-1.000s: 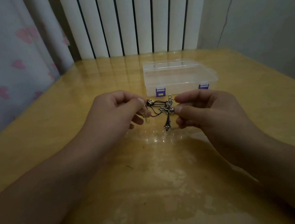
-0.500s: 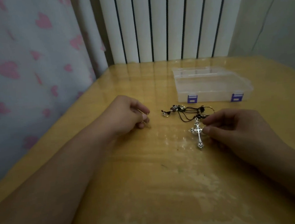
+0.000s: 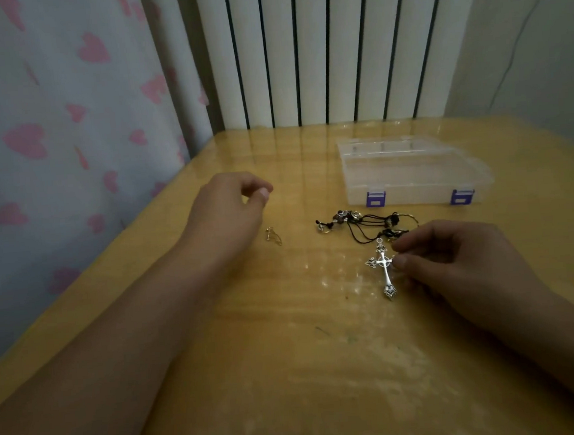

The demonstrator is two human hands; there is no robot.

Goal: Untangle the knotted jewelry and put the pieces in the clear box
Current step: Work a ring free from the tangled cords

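One silver metal cross pendant (image 3: 384,268) lies on the yellow wooden table (image 3: 291,371), pinched by the right hand (image 3: 453,259); one black cord tangle (image 3: 365,223) lies before one closed clear plastic box (image 3: 412,169); one small gold piece (image 3: 273,235) lies beside the left hand (image 3: 226,211), loosely curled, holding nothing.

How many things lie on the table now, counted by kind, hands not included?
Clear plastic box with purple latches: 1
Silver cross pendant: 1
Small gold ring-like piece: 1
Tangle of black cords with small charms: 1
Total: 4
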